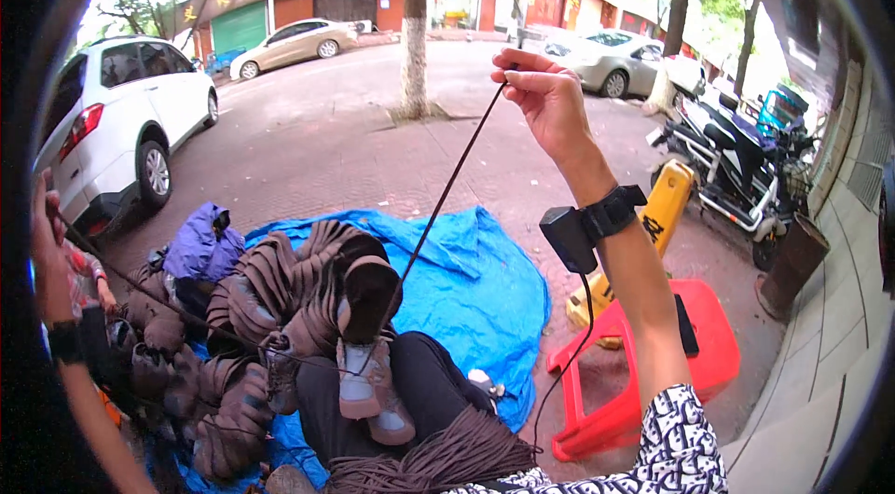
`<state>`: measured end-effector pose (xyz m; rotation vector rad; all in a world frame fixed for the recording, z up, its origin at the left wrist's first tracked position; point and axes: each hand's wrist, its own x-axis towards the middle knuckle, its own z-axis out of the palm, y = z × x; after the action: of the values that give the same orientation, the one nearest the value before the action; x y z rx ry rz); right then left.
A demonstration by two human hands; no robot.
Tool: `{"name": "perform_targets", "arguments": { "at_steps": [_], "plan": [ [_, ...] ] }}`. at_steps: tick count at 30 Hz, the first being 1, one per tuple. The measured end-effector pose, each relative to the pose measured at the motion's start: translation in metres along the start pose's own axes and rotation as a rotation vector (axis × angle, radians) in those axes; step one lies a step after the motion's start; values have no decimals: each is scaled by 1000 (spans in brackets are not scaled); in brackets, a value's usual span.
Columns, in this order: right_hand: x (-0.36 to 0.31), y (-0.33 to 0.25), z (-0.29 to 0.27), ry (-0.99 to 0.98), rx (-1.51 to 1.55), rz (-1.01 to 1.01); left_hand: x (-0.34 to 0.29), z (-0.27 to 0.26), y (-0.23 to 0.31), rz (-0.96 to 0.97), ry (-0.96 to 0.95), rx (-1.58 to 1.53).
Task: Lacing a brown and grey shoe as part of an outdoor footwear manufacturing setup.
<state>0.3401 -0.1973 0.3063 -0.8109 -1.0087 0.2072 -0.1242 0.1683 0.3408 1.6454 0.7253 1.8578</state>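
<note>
My right hand [552, 107] is raised high, its fingertips pinching one end of a dark brown shoelace [449, 185]. The lace runs taut down to a brown and grey shoe [358, 390] between my knees. From the shoe the other length stretches left to my left hand [50, 256], closed on it at the picture's edge and partly cut off there. Across my lap lies a thick bundle of brown laces [438, 459]. Nested stacks of similar shoes [308, 275] are heaped just beyond and left of my knees.
A blue tarp [475, 280] lies under the shoes. To my right are a red plastic stool [695, 331], a yellow floor sign [667, 205] and parked scooters [732, 158]. A purple bag [205, 242] rests on the left heap. Beyond stand a tree [413, 47] and a white car [140, 107].
</note>
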Motion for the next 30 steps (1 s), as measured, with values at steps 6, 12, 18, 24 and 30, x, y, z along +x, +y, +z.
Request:
{"name": "perform_targets", "arguments": {
  "at_steps": [6,12,18,24,30],
  "plan": [
    [9,-13,81,-180,-159,-155,15,19,15,241,57,109],
    [13,-19,144,-307,-228,-187,4,31,62,164,-77,119],
    [13,-16,183,-335,-484,-332,-41,73,100,223,-387,-127],
    [16,-30,219,-361,-398,-392,-58,103,139,227,-511,-195],
    [8,-38,235,-369,-342,-437,-73,116,157,322,-541,-208]
  ]
}}
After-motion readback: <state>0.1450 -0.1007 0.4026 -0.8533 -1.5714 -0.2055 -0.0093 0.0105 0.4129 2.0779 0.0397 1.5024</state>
